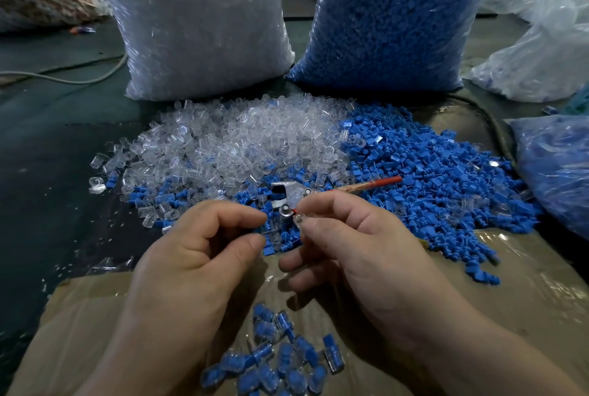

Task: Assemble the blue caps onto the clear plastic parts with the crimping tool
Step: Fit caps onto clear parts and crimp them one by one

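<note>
Right hand pinching clear plastic part beside crimping tool; left hand curling fingers, grip unclear; blue caps lying heaped right, assembled pieces lying near

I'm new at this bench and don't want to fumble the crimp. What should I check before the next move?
1. Clear part held: ok, the right hand pinches it.
2. Left hand loaded: cannot tell, its curled fingertips hide whatever is between them.
3. Tool within reach: ok, it lies on the parts just beyond both hands.
4. Tool in hand: not ok, neither hand visibly grips it.
5. Stock: ok, the clear pile and blue pile are both large.
</note>
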### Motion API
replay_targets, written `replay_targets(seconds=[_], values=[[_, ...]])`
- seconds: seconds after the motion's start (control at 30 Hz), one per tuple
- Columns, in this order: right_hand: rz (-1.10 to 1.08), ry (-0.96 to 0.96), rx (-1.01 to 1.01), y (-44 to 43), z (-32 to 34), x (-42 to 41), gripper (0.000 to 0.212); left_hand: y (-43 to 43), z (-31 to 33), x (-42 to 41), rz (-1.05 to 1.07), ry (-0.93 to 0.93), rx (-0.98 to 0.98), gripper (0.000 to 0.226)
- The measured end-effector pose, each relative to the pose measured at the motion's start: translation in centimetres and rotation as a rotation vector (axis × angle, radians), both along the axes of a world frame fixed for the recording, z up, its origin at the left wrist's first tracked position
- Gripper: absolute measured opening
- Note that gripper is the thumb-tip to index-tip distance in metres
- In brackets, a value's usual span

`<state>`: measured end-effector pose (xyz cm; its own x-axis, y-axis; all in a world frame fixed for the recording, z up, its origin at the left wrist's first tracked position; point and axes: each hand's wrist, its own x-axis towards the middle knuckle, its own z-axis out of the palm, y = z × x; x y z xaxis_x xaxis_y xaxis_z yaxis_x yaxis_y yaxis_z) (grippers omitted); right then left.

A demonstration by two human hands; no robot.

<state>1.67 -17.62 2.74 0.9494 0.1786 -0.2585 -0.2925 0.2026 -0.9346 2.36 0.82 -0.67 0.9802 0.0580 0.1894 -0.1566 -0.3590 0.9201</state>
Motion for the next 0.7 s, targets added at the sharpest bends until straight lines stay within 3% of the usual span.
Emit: replay_targets(seconds=[0.27,0.4,0.53,0.7], values=[[0.052,-0.042,-0.061,0.13,0.00,-0.22,0.016,-0.35,0.41,-0.48,-0.048,-0.011,-0.130,0.040],[0.070,-0.166,-0.235,0.37,-0.23,-0.40,0.017,-0.67,0.56,-0.63,-0.170,-0.148,0.012,0.021],[0.087,-0.391,-0.649,-0.06,-0.37,-0.52,0.019,-0.40,0.62,-0.37,-0.194,-0.179,0.052,0.017],[0.068,-0.448,-0.647,-0.14,-0.06,-0.62,0.018,-0.55,0.90,-0.36,-0.189,-0.204,0.116,0.016]])
